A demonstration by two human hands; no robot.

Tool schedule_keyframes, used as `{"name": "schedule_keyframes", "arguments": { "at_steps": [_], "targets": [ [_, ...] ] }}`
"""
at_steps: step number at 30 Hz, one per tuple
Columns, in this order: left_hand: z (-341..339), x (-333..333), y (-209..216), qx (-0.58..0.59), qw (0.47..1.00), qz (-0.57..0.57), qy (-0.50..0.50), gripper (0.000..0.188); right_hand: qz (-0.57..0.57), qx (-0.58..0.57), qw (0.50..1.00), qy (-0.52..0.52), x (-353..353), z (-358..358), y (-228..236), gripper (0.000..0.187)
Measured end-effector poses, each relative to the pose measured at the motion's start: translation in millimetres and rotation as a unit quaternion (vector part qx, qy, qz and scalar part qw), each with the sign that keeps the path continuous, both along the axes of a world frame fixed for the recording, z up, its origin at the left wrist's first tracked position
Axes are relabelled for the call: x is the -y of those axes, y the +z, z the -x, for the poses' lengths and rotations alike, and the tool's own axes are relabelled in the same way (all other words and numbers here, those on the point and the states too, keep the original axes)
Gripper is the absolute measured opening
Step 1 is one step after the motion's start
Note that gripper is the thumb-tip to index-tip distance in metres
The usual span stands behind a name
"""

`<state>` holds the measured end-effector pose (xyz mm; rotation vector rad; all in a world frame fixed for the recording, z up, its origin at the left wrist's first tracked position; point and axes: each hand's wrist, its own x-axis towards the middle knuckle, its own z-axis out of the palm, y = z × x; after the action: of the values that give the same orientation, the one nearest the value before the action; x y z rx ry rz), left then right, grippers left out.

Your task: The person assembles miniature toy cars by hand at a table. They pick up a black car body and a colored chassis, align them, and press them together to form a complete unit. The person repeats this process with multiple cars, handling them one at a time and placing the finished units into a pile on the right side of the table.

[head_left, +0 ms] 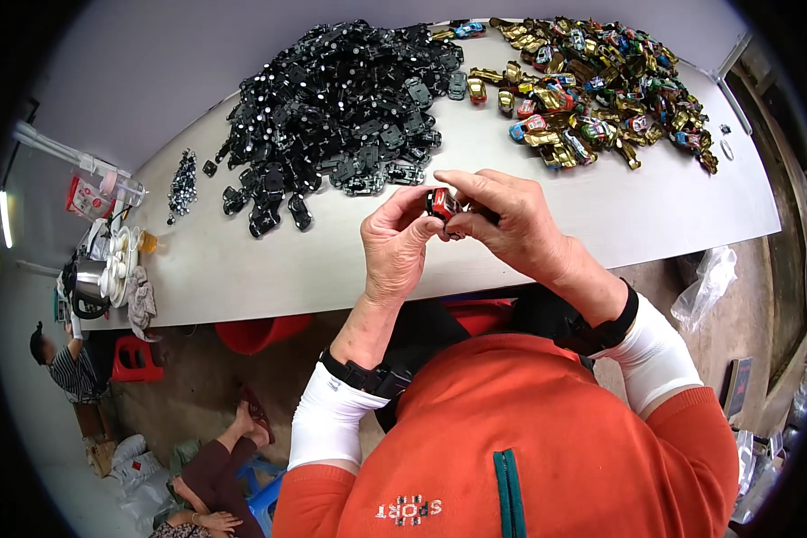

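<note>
From here I see the red toy car (pixel 442 204) at the near-right side of the black pile (pixel 332 112), pinched by left hand (pixel 396 235) and right hand (pixel 509 215); its long axis I cannot tell.

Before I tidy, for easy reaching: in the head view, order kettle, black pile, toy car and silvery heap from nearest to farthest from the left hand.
From the left hand:
1. Toy car, touching, right side
2. Black pile, ahead, leftward
3. Silvery heap, farther left
4. Kettle, far left
</note>
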<state>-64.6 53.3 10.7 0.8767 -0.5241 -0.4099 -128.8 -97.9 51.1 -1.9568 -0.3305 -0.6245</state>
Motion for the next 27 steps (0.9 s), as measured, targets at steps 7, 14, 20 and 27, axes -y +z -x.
{"name": "schedule_keyframes", "arguments": {
  "at_steps": [7,14,20,27],
  "targets": [
    [3.3,-5.3,5.4,0.023,1.000,-0.006,0.014,0.038,0.061,-0.017,0.998,0.019,-3.1,4.9,13.6,0.033],
    [13.8,-2.7,11.6,0.029,0.999,-0.023,0.005,0.035,0.166,-0.058,0.984,0.018,-2.9,12.9,24.0,0.030],
    [1.3,-4.9,23.9,-0.026,0.992,-0.046,-0.114,0.030,0.083,-0.054,0.995,0.018,2.2,6.5,28.6,0.032],
    [-3.6,-14.0,23.8,-0.096,0.992,0.046,-0.063,0.024,0.047,0.023,0.998,0.031,9.4,-0.5,24.0,0.032]
  ]
}}
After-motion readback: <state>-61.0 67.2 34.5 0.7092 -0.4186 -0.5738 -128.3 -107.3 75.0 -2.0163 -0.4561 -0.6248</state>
